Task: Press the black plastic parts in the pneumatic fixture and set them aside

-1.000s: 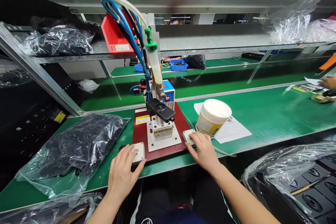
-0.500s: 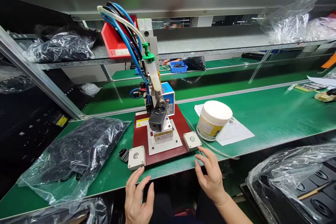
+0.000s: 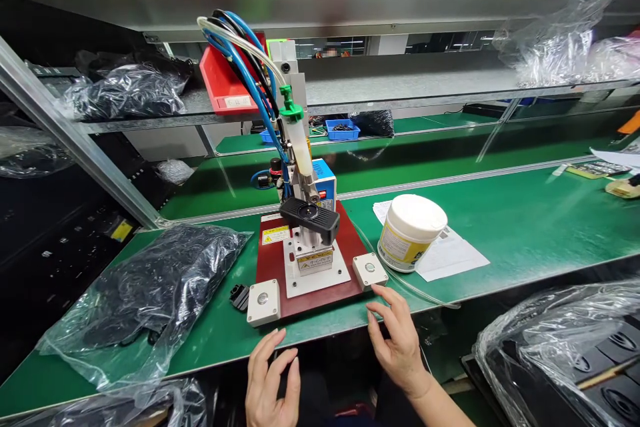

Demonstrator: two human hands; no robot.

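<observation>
A small dispensing machine stands on a red base plate (image 3: 273, 265), with a syringe (image 3: 300, 143) fed by blue hoses pointing down at a black plastic part (image 3: 310, 217) on its fixture. Two white button boxes sit at the plate's front corners, the left box (image 3: 263, 301) and the right box (image 3: 370, 271). My left hand (image 3: 270, 383) hovers below the bench edge, fingers spread, holding nothing. My right hand (image 3: 397, 340) is just in front of the right box, fingers apart and empty.
A white tub (image 3: 411, 232) stands on papers right of the machine. A clear bag of black parts (image 3: 145, 297) lies at the left, another bag (image 3: 565, 353) at the lower right. A small black piece (image 3: 239, 295) lies beside the left box. A red bin (image 3: 223, 83) sits on the shelf.
Both hands have come off the two button boxes and drawn back toward me. The black part on the fixture has turned round during that time.
</observation>
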